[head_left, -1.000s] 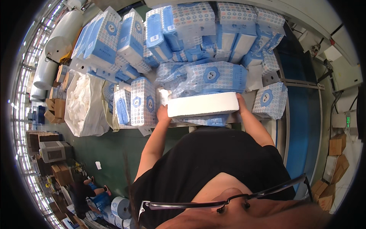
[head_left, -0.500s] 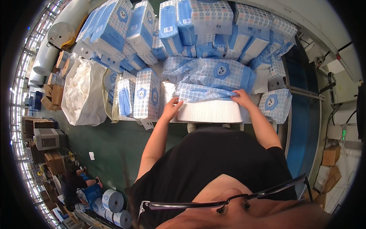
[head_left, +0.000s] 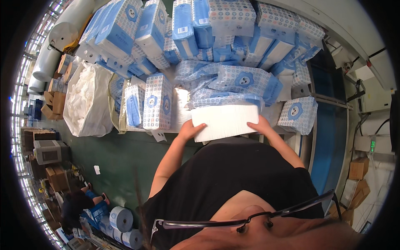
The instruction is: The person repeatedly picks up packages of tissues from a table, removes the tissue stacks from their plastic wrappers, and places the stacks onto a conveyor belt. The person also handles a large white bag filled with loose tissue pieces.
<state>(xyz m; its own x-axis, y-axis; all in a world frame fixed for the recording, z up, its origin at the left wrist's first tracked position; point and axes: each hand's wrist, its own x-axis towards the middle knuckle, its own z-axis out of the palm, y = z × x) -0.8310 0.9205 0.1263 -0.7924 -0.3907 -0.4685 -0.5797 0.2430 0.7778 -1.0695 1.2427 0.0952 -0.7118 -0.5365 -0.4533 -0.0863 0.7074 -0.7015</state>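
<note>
A thick block of white folded tissues [head_left: 225, 121] is tilted up at the near edge of the table, close to my body. My left hand [head_left: 190, 130] grips its left end, thumb on the upper face. My right hand [head_left: 260, 125] holds the right end the same way; the fingers of both hands are partly hidden behind the block. Against its far side lies a crumpled blue-and-white printed plastic wrapper [head_left: 223, 98]. Beyond that, more printed plastic packaging [head_left: 246, 80] is heaped up.
Filled tissue packs [head_left: 158, 102] stand to the left, and several more [head_left: 183, 31] line the back. One printed pack [head_left: 296, 114] sits at the right. A large white sack [head_left: 88, 100] is left of the table. Farther off, a person [head_left: 79, 204] is near printed film rolls [head_left: 121, 219].
The tissue block has come toward me and tilted, its broad face now showing. My hands have moved from the wrapper down to the block's ends, and the wrapper lies behind it.
</note>
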